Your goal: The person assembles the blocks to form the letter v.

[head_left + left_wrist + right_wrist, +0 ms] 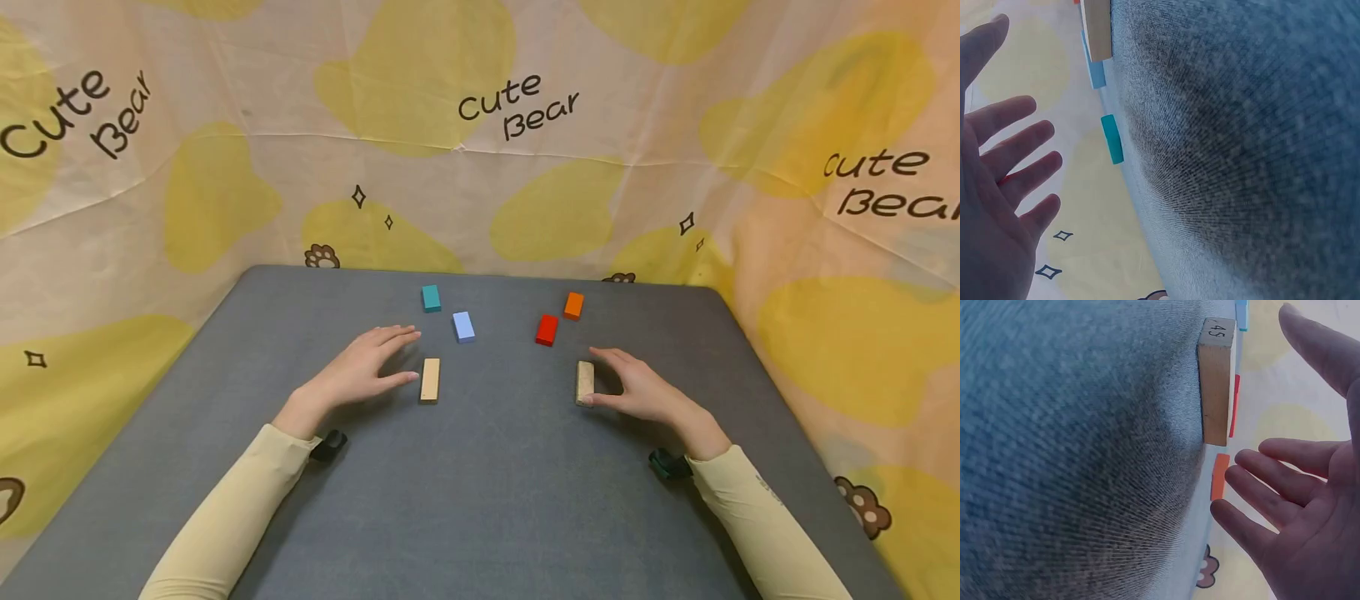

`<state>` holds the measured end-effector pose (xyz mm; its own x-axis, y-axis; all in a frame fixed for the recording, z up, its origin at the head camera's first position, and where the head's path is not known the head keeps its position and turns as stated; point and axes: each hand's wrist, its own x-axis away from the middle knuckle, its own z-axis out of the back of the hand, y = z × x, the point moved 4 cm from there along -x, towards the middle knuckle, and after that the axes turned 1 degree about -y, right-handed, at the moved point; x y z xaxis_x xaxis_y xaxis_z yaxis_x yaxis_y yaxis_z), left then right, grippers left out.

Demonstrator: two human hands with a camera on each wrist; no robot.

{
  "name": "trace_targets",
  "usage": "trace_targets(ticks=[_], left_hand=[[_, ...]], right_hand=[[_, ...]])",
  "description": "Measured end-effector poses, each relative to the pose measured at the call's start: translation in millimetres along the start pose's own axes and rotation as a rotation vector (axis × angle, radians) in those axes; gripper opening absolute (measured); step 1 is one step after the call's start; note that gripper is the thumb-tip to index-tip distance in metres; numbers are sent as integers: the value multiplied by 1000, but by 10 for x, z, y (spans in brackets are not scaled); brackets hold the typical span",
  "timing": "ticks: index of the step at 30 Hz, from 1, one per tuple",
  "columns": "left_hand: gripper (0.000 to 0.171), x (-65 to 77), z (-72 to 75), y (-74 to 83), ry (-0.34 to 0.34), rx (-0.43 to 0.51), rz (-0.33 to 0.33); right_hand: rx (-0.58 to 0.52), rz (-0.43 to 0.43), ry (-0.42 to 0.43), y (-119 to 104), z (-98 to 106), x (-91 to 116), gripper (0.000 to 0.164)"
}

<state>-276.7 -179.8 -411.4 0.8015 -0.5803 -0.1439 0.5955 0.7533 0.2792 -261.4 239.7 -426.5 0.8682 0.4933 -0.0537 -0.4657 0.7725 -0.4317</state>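
Note:
Two plain wooden blocks lie lengthwise on the grey table. My left hand [365, 367] is just left of the left wooden block [430, 381], thumb and fingers spread apart with nothing between them. At the right wooden block [585, 383], my right hand [637, 387] hovers with thumb and fingers parted; in the head view the thumb overlaps the block's near end. The right wrist view shows this block [1215, 394] with the number 45 on its end, apart from the relaxed fingers [1272, 481]. The left wrist view shows the left hand [1004, 169] with its fingers extended.
Farther back on the table [495, 483] lie a teal block [431, 298] and a light blue block [463, 327] on the left. A red block [547, 330] and an orange block [573, 306] lie toward the right. A printed cloth [420, 208] hangs behind the table.

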Motion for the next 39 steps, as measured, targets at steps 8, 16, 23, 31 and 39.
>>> trace_targets(ticks=[8, 16, 23, 31, 39], left_hand=[[70, 6, -29, 15, -8, 3, -3], [69, -6, -70, 30, 0, 14, -12], [69, -19, -101, 25, -2, 29, -11], [71, -38, -114, 43, 1, 55, -9], [76, -42, -133, 61, -9, 118, 10]], right_hand=[[0, 10, -3, -12, -42, 1, 84], [-5, -4, -24, 2, -71, -3, 85], [3, 6, -22, 14, -83, -5, 86], [-3, 14, -16, 27, -81, 6, 85], [-18, 20, -14, 55, -88, 6, 84]])
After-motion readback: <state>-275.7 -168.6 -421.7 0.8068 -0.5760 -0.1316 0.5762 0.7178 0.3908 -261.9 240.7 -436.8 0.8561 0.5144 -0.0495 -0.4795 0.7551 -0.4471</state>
